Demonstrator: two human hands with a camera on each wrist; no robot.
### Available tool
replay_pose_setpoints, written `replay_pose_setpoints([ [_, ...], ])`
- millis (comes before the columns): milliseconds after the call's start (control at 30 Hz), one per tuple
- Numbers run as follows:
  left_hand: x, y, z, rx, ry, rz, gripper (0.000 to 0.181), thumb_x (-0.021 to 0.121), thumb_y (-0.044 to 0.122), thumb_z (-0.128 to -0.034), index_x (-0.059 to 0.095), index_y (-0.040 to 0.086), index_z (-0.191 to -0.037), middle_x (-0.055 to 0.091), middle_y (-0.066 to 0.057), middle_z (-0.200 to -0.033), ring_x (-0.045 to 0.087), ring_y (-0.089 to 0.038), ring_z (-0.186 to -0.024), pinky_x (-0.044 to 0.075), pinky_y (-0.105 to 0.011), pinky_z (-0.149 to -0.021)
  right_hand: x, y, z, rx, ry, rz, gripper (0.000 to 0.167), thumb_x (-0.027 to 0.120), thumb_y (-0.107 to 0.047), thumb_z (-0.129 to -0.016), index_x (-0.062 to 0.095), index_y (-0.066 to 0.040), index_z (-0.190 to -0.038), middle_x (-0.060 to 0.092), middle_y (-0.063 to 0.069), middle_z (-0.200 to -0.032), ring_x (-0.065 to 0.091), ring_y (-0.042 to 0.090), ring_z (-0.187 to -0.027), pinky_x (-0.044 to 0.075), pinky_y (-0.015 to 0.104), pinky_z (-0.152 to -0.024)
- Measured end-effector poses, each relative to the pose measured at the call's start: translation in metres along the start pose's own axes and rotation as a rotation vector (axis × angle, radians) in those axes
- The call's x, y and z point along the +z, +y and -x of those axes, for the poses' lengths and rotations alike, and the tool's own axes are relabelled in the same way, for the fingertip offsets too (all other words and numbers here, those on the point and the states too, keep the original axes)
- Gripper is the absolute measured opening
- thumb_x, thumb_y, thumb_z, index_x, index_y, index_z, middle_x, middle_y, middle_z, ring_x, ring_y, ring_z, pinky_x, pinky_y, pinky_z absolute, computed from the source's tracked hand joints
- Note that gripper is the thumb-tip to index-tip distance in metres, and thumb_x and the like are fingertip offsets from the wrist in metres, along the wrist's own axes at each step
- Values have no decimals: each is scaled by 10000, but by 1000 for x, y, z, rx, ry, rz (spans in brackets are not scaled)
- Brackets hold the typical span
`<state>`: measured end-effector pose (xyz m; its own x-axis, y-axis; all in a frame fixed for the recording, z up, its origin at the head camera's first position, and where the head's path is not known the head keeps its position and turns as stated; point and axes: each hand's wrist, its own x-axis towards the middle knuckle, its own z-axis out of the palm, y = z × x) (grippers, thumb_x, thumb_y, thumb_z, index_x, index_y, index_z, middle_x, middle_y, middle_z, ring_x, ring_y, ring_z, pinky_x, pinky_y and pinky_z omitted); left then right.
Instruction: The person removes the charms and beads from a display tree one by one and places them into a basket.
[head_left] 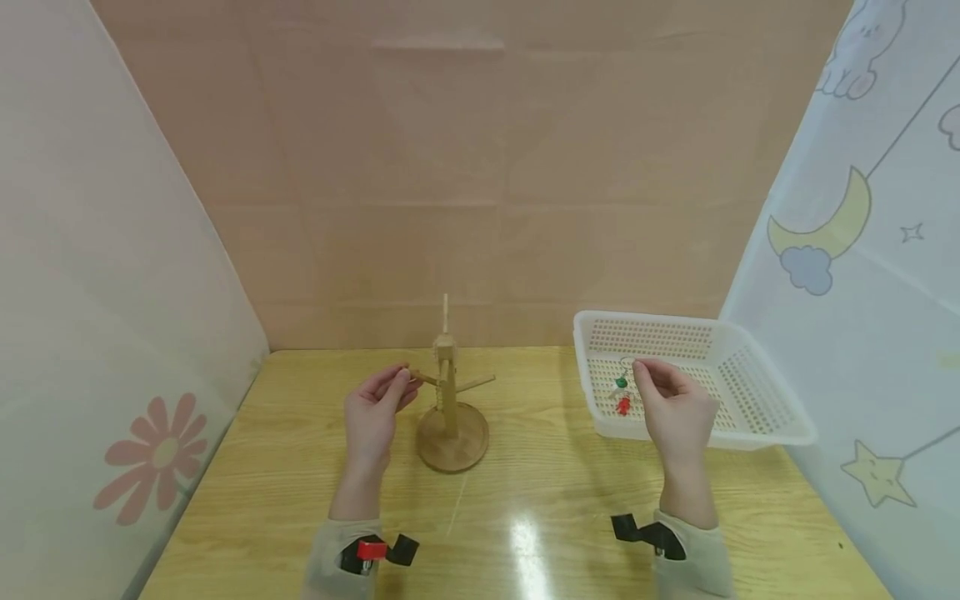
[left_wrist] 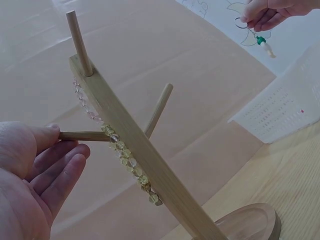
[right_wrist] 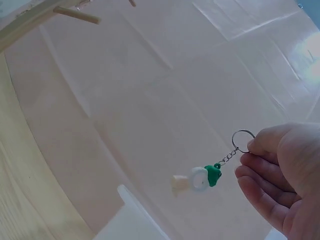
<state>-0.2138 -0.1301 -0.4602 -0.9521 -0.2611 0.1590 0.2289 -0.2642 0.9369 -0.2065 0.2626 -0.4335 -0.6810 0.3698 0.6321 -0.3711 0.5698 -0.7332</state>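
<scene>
Left hand: left of centre in the head view, the hand (head_left: 375, 408) pinches the tip of a peg (left_wrist: 84, 136) between thumb and fingers, the other fingers loosely bent.
Right hand: right of centre, the hand (head_left: 678, 412) pinches a keychain's ring between thumb and forefinger, the rest curled loosely.
Keychain: the keychain (right_wrist: 213, 176), green, white and peach, dangles at lower centre of the right wrist view; in the head view it shows against the basket (head_left: 652, 317), at right.
Stand: the wooden stand (head_left: 450, 400) is upright on the table (head_left: 262, 483), near centre.
Beads: beads (left_wrist: 122, 155), pink above and yellow below, run along its post.
Red item: a small red item (head_left: 623, 406) shows in the basket's left part.
</scene>
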Motion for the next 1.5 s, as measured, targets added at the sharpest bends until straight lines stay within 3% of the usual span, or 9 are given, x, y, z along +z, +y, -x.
replay_pose_setpoints([
  [333, -3, -2, 0, -2, 9, 3, 244, 718, 55, -1040, 717, -111, -1218, 809, -91, -1019, 803, -231, -935, 668, -369, -862, -8, 15, -6, 50, -11, 57, 145, 784, -136, -1000, 833, -5, -1037, 796, 173, -937, 643, -147, -745, 521, 18, -696],
  [500, -3, -1, 0, 4, 9, -1, 241, 713, 57, -1043, 717, -109, -1218, 809, -84, -1016, 802, -227, -931, 668, -363, -858, -13, 34, -9, 158, -20, 143, 219, 765, -233, -1019, 835, -31, -1064, 799, 68, -937, 624, -145, -742, 507, 26, -692],
  [633, -2, 1, 0, 16, 10, 0, 233, 708, 46, -1044, 718, -110, -1217, 807, -82, -1015, 802, -218, -924, 668, -361, -856, -15, 44, -10, 218, -49, 195, 270, 736, -276, -1033, 828, -26, -1079, 802, 107, -976, 604, -137, -735, 490, 40, -686],
  [900, -4, 1, 0, 19, 14, 5, 224, 703, 47, -1047, 720, -107, -1210, 807, -83, -1017, 803, -215, -927, 668, -357, -855, -14, 60, -10, 243, -109, 287, 290, 709, -292, -1049, 821, -34, -1118, 804, 150, -1015, 538, -166, -727, 467, 107, -730],
  [1300, -1, -2, -2, 26, 8, 4, 215, 729, 59, -1033, 738, -89, -1188, 811, -97, -1012, 804, -224, -916, 672, -368, -846, -20, 69, -8, 298, -153, 304, 330, 691, -343, -1055, 812, -54, -1159, 801, 144, -1085, 540, -165, -747, 471, 100, -728],
  [1400, 0, -2, -1, 21, 4, 3, 208, 729, 55, -1032, 738, -87, -1184, 812, -95, -1010, 805, -224, -915, 672, -365, -845, -22, 71, -7, 309, -163, 320, 339, 688, -347, -1058, 808, -49, -1167, 799, 151, -1092, 568, -121, -762, 479, 118, -713],
  [1500, 0, -2, -1, 20, 0, 7, 210, 731, 56, -1031, 738, -86, -1185, 812, -90, -1007, 805, -223, -917, 672, -365, -850, -23, 72, -6, 302, -170, 346, 336, 680, -340, -1064, 808, -48, -1171, 799, 158, -1081, 653, 27, -813, 488, 182, -741],
])
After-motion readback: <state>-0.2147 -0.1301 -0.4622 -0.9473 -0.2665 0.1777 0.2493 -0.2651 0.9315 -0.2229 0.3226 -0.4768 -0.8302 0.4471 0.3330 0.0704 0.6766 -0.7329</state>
